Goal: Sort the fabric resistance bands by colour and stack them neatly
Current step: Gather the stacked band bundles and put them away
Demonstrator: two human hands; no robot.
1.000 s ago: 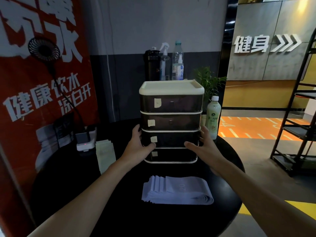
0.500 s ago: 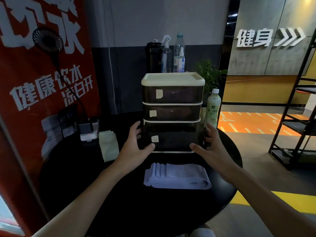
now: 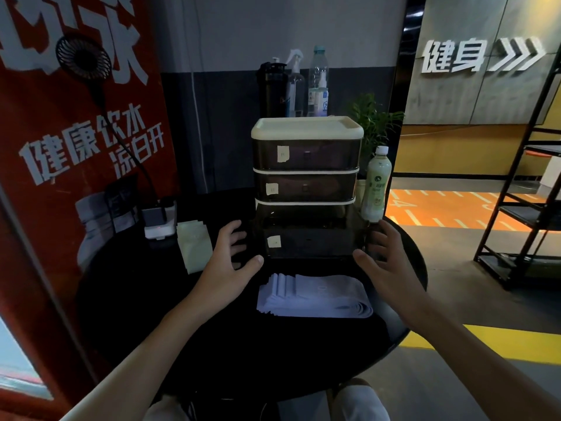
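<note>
With your left hand [image 3: 233,253] and right hand [image 3: 385,259] spread against the sides of the drawer [image 3: 306,238] — lilac resistance bands [image 3: 312,296] lie stacked on the worktop [image 3: 273,354] just in front — an uneven pull could tip the drawer unit [image 3: 306,153] or drop the drawer onto that stack.

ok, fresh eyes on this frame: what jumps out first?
The cream-topped drawer tower at the centre of the round black table, with the left hand and right hand flanking its jutting third drawer. Just in front lies a neat stack of lilac bands; a big red banner fills the left.
</note>
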